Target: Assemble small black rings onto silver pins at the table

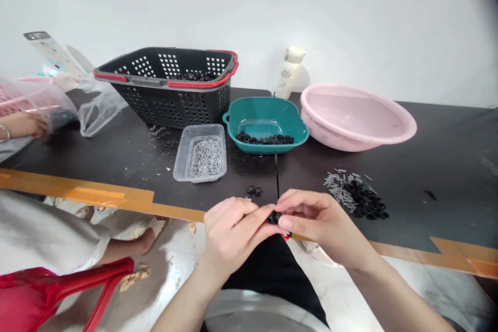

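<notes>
At the table's front edge, my left hand (233, 231) and my right hand (307, 212) meet, both closed on a small round black part (274, 217). Fingers cover most of this part, so its exact kind does not show. Just beyond my left hand lie a few small black round pieces (254, 190). A heap of black caps (368, 201) sits to the right of my right hand, beside a pile of small grey pins (339, 187). Farther back, a clear plastic tub (179, 163) holds many silvery metal pins (207, 158).
A teal basin (264, 106) with black pieces, a black basket (171, 104) with red handles, a pink colander (358, 137) and a white bottle (288, 75) line the back. At left are another person's hand (29, 124), a plastic bag (101, 106) and a red chair (89, 280).
</notes>
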A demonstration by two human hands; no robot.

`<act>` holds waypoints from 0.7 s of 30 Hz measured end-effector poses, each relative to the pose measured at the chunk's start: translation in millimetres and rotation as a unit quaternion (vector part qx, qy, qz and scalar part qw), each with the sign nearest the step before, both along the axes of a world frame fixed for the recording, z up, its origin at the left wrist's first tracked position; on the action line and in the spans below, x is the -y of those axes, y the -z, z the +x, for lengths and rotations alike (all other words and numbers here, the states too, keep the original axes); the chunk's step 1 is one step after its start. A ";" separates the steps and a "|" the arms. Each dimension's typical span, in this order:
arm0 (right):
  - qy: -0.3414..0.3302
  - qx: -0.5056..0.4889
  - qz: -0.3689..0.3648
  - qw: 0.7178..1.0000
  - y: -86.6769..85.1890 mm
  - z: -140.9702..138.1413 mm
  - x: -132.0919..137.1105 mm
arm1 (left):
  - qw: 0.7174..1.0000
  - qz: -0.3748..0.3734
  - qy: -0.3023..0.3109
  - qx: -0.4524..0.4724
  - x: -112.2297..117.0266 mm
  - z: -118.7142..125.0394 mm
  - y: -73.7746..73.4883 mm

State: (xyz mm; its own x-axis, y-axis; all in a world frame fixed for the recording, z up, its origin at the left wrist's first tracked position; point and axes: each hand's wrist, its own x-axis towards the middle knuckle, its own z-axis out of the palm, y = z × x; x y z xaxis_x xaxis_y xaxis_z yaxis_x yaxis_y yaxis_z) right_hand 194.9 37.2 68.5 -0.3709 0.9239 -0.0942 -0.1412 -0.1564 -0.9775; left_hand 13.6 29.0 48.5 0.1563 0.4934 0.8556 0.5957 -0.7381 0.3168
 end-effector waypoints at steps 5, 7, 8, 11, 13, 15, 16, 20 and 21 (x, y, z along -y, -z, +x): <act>-0.116 -0.030 -0.127 0.985 -1.2 2.4 -7.8 | 1.000 -0.002 0.012 -0.013 2.7 2.8 -3.7; -0.124 -0.030 -0.099 0.987 2.3 1.6 -5.7 | 0.999 -0.027 0.025 0.026 1.5 3.5 -0.7; -0.121 -0.035 -0.085 0.988 4.6 1.1 -4.2 | 0.997 -0.044 0.038 0.056 0.2 3.5 1.1; -0.108 -0.041 -0.052 0.992 10.1 -0.5 -0.5 | 0.982 -0.098 0.113 0.118 -5.4 1.1 5.0; -0.108 -0.016 -0.035 0.993 10.9 -1.2 0.7 | 0.973 -0.124 0.158 0.113 -9.2 -2.2 5.2; -0.084 0.017 -0.019 0.996 9.5 -1.9 2.3 | 0.973 -0.130 0.166 0.096 -11.7 -5.7 4.3; -0.060 0.031 -0.015 0.998 8.3 -2.4 3.8 | 0.975 -0.126 0.160 0.091 -12.3 -7.1 3.7; 0.073 0.109 0.053 0.990 2.2 -3.7 14.2 | 0.985 -0.085 0.137 0.066 -10.6 -7.6 2.1; 0.094 0.144 0.085 0.981 0.2 -3.7 17.2 | 0.987 -0.076 0.131 0.059 -9.5 -6.7 2.1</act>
